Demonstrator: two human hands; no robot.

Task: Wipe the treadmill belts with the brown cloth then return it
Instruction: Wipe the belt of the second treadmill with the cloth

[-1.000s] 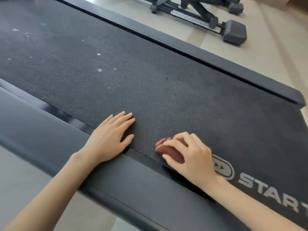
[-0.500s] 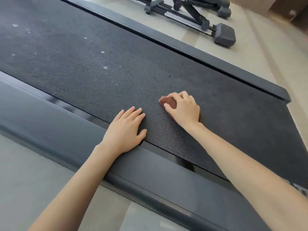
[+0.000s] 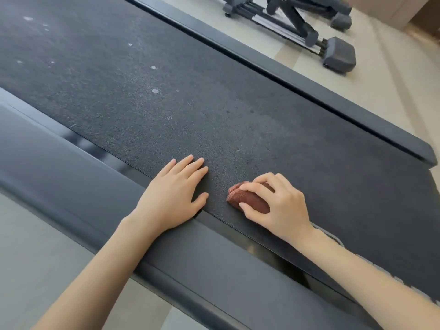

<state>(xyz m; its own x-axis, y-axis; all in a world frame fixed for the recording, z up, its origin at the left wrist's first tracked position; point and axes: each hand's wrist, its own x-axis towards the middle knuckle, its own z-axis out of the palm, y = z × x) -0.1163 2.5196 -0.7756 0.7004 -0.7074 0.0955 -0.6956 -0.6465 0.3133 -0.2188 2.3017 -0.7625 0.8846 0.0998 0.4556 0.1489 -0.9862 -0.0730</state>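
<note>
Back at the near edge of the treadmill belt (image 3: 214,103) is the right hand (image 3: 283,206), which half a second earlier had pushed the brown cloth (image 3: 247,198) out toward mid-belt; the left hand (image 3: 173,198) has kept its place. Low in the centre of the frame, the right hand's fingers and thumb curl round the bunched cloth and press it on the belt. Just to its left, the left hand lies flat with straight fingers across the belt's edge and the near side rail (image 3: 71,175) — near its partner, but apart.

Wiping looks to be in full stroke. Pale specks (image 3: 155,91) scattered from the centre to the upper left suggest much of the belt is unwiped, so the next pass likely calls for working that way under steady pressure (the grained surface may drag at the cloth). No container shows — where the cloth goes back cannot be told.
</note>
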